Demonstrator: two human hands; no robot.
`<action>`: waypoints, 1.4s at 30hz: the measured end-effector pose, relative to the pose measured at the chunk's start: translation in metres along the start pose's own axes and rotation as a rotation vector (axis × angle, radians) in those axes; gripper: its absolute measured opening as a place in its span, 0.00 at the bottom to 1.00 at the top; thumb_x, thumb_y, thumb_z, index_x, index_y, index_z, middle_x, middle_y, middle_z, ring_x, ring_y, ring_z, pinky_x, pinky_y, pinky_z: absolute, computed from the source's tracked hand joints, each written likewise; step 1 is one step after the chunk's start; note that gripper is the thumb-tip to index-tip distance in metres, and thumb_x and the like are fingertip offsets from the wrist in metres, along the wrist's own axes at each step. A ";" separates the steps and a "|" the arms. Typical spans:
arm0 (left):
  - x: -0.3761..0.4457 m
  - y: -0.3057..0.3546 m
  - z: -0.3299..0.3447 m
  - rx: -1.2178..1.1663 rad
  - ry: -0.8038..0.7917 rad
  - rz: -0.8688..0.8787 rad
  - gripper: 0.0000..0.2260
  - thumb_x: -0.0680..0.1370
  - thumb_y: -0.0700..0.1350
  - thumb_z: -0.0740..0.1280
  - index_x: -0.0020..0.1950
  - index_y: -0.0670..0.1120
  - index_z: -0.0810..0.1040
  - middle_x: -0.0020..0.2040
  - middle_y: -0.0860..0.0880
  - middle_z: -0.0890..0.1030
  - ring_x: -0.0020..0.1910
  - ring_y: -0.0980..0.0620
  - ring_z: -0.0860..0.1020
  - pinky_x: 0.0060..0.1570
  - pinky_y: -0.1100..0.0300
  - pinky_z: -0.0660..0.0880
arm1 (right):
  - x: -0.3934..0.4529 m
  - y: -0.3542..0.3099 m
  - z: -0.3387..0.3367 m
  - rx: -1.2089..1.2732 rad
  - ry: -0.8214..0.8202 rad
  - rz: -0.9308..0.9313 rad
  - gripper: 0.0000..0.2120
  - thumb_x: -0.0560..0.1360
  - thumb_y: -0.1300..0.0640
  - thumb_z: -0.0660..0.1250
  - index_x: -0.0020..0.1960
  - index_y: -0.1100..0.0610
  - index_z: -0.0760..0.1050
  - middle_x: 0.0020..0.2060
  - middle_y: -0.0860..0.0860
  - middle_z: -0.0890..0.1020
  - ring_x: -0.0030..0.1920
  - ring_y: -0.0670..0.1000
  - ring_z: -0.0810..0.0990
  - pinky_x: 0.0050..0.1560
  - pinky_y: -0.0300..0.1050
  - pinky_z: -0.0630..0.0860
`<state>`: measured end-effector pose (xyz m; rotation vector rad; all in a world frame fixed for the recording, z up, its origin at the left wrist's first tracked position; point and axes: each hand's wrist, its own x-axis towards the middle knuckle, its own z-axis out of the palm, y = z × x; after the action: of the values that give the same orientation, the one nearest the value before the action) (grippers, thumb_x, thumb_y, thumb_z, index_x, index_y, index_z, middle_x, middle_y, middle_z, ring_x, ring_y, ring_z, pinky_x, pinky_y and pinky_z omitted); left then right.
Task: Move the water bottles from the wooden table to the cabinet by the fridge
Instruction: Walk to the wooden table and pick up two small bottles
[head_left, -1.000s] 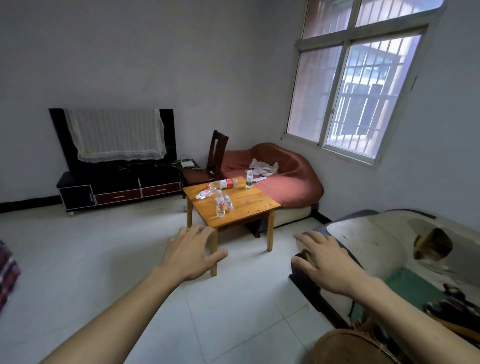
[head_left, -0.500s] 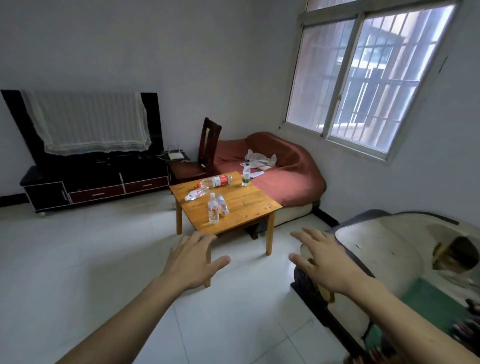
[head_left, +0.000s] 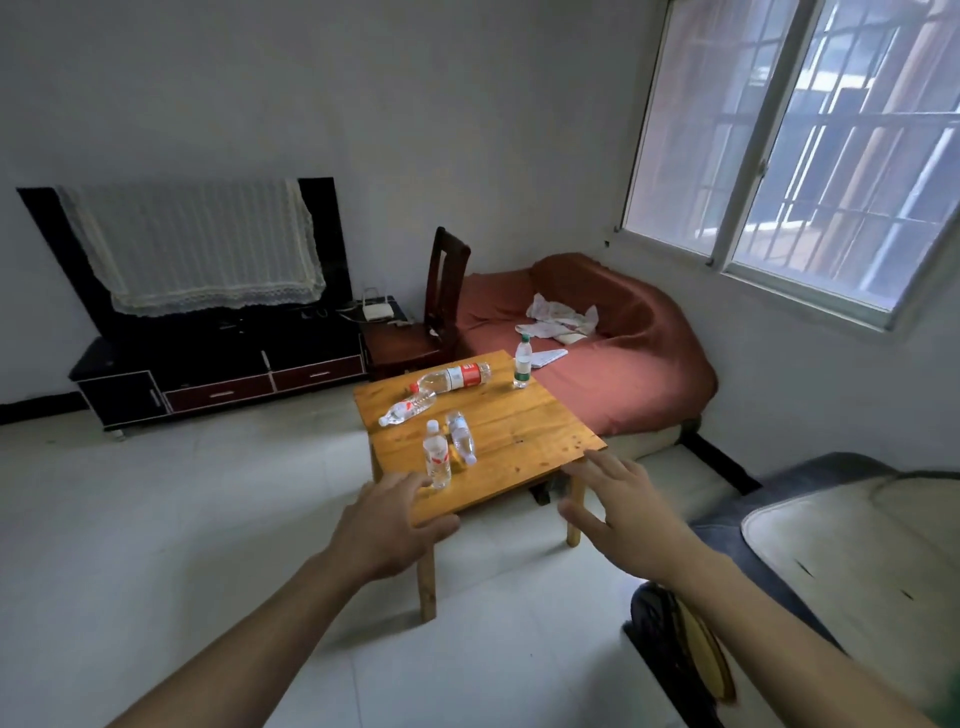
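Observation:
A small wooden table stands ahead with several clear water bottles on it. One small bottle stands upright near the front edge, and another small bottle lies beside it. A large red-labelled bottle and a smaller bottle lie at the back left. A green-capped bottle stands at the far corner. My left hand hovers open at the front edge, just short of the upright bottle. My right hand is open by the table's right front corner. No cabinet or fridge is in view.
A dark TV stand with a lace-covered screen lines the far wall. A wooden chair and a red-covered sofa sit behind the table. A dark padded seat is at my right, under a barred window. White tiled floor lies to the left.
The table has come much closer as I walked toward it. Both open hands have reached forward and now hover at its front edge.

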<state>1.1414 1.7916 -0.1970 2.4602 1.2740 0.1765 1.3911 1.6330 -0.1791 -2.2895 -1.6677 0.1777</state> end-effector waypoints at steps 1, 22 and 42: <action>0.015 0.001 0.003 -0.020 -0.004 0.000 0.37 0.71 0.73 0.62 0.74 0.55 0.66 0.73 0.52 0.69 0.68 0.49 0.69 0.63 0.48 0.73 | 0.012 0.005 0.002 -0.004 -0.009 0.010 0.35 0.72 0.28 0.46 0.74 0.40 0.63 0.77 0.45 0.63 0.76 0.54 0.59 0.71 0.59 0.65; 0.333 -0.016 0.048 -0.064 -0.077 -0.024 0.34 0.73 0.69 0.65 0.75 0.58 0.63 0.75 0.54 0.64 0.71 0.48 0.65 0.65 0.46 0.71 | 0.293 0.100 0.033 -0.075 -0.150 0.087 0.32 0.77 0.31 0.46 0.77 0.42 0.61 0.78 0.46 0.61 0.78 0.53 0.55 0.71 0.59 0.65; 0.448 -0.054 0.089 -0.070 -0.030 -0.545 0.27 0.76 0.61 0.66 0.72 0.54 0.67 0.72 0.51 0.68 0.69 0.47 0.68 0.64 0.50 0.71 | 0.543 0.152 0.121 0.005 -0.444 -0.299 0.29 0.80 0.36 0.54 0.77 0.45 0.59 0.79 0.50 0.60 0.78 0.56 0.57 0.70 0.64 0.67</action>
<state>1.3864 2.1599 -0.3240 1.9597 1.8282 0.0384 1.6685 2.1241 -0.2998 -2.0643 -2.1928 0.6584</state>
